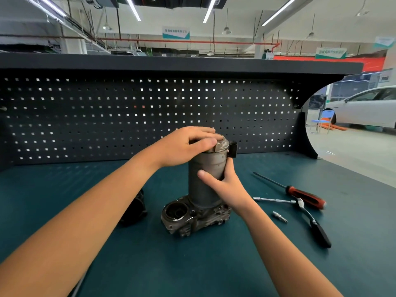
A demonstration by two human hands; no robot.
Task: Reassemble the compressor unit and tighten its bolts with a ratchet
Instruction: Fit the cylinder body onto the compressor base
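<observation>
The compressor stands upright in the middle of the bench, its long axis vertical. The left hand curls over its top cap. The right hand wraps the body's right side. The ratchet lies to the right, nearer the right hand.

My left hand and right hand are bare, and so are both arms as far as they show. My left forearm looks broad and smooth close to the lens. My right forearm looks slimmer. My fingers are slender, and the right thumb ends in a short nail.
</observation>
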